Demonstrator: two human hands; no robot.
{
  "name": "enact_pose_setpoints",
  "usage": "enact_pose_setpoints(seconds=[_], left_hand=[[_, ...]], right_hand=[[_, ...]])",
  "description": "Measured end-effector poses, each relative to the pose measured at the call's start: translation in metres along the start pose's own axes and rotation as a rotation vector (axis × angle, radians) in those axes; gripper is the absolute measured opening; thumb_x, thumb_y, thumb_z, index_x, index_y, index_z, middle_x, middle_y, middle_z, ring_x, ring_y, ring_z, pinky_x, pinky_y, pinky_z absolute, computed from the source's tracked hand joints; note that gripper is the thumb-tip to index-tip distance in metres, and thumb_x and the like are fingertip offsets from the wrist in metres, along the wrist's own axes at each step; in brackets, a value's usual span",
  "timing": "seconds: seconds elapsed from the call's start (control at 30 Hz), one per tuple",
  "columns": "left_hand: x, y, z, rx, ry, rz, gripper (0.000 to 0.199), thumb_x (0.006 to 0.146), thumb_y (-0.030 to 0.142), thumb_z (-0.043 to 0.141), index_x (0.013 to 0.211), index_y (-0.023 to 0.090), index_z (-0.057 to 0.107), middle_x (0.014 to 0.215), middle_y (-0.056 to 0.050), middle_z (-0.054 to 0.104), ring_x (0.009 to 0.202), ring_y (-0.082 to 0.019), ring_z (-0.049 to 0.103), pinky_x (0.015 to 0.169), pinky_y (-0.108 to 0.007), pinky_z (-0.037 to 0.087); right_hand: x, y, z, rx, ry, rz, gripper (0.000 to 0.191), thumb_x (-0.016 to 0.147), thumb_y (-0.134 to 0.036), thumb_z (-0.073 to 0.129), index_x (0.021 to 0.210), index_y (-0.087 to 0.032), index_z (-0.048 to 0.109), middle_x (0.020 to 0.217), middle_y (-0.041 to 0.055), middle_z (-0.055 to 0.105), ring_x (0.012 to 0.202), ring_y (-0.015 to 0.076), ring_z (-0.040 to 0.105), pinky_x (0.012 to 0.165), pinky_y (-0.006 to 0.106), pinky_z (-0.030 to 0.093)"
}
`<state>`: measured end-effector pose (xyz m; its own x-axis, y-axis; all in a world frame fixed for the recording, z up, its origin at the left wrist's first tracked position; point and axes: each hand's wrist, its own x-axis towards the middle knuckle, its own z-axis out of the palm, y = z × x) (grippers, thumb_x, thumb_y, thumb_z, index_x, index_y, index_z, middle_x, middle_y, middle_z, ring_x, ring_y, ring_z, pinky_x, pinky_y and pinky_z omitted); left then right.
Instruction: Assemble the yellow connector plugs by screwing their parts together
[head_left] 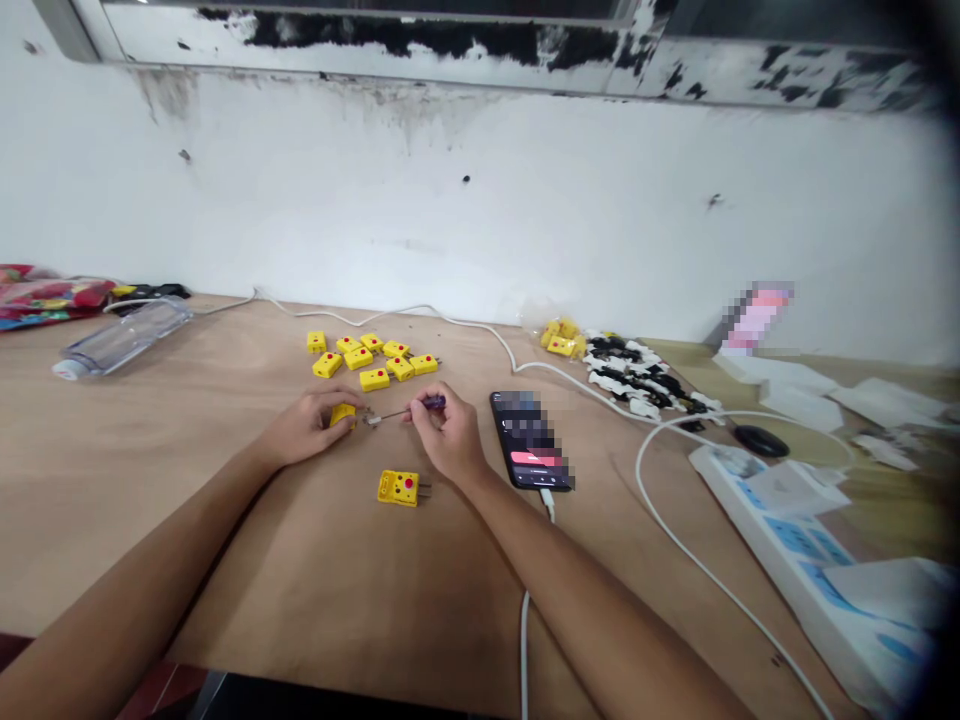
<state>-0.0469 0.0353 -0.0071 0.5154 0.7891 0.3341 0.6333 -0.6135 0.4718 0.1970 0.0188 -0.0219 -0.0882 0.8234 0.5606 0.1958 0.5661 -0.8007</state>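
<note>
Evidently, from the head view, your right hand (450, 438) is closed around a screwdriver (435, 402), its handle between thumb and fingers, its shaft pointing across toward your left hand (306, 428). That left hand is curled narrowly around a yellow plug (343, 413), which is partly hidden under your fingers. A small metal piece (373, 421) shows at the screwdriver's tip, between your two hands; whether the tip actually touches it is too small to tell.

The step in hand looks like screwdriver work on the metal parts at the end of that plug. If so, the next move calls for a firm left grip and a steady tip lined up with the metal, with light pressure so that nothing small slips away.

As for where things lie, the held plug sits inside your left hand's grasp, just left of the screwdriver's tip. Nearer to you on the desk (300, 590), well apart from your left hand and just below your right, lies a loose plug (399, 487) with its pins pointing right. Beyond your hands is a group of yellow plugs (360, 357), many with a red dot. To the right of your right hand lies a phone (529, 440), a white cable (547, 500) at its near end.
</note>
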Motion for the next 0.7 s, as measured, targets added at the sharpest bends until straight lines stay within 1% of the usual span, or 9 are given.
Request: enact_pose_setpoints(seconds=[0.07, 0.33, 0.53, 0.7], left_hand=[[0.0, -0.001, -0.001, -0.002, 0.011, 0.001, 0.026, 0.093, 0.033, 0.052, 0.106, 0.02, 0.07, 0.115, -0.008, 0.07, 0.111, -0.025, 0.063, 0.103, -0.04, 0.047], [-0.003, -0.004, 0.0, 0.027, 0.062, -0.002, 0.027, 0.094, 0.035, 0.052, 0.106, 0.02, 0.071, 0.113, -0.007, 0.071, 0.109, -0.025, 0.065, 0.1, -0.038, 0.049], [-0.002, 0.003, 0.001, 0.027, 0.07, 0.022, 0.026, 0.093, 0.036, 0.054, 0.106, 0.02, 0.072, 0.111, -0.007, 0.072, 0.106, -0.024, 0.065, 0.098, -0.038, 0.05], [0.0, 0.01, 0.007, -0.003, 0.052, 0.059, 0.024, 0.092, 0.037, 0.058, 0.102, 0.02, 0.072, 0.106, -0.006, 0.073, 0.101, -0.023, 0.065, 0.094, -0.037, 0.051]], right_hand=[[-0.001, 0.0, 0.001, 0.002, -0.028, 0.006, 0.011, 0.091, -0.031, 0.056, 0.085, -0.022, 0.055, 0.078, 0.0029, 0.069, 0.074, 0.0172, 0.072, 0.07, 0.027, 0.055], [-0.003, -0.003, 0.004, 0.029, -0.091, -0.004, 0.008, 0.09, -0.027, 0.057, 0.085, -0.021, 0.055, 0.076, 0.0017, 0.069, 0.075, 0.0175, 0.074, 0.07, 0.027, 0.055], [-0.004, -0.004, 0.003, 0.119, -0.067, 0.036, 0.011, 0.091, -0.03, 0.057, 0.085, -0.021, 0.056, 0.077, 0.0024, 0.069, 0.074, 0.018, 0.074, 0.069, 0.028, 0.056], [-0.003, -0.004, 0.003, 0.222, -0.033, 0.056, 0.015, 0.091, -0.033, 0.06, 0.085, -0.02, 0.056, 0.081, 0.0031, 0.07, 0.071, 0.0164, 0.073, 0.067, 0.027, 0.058]])
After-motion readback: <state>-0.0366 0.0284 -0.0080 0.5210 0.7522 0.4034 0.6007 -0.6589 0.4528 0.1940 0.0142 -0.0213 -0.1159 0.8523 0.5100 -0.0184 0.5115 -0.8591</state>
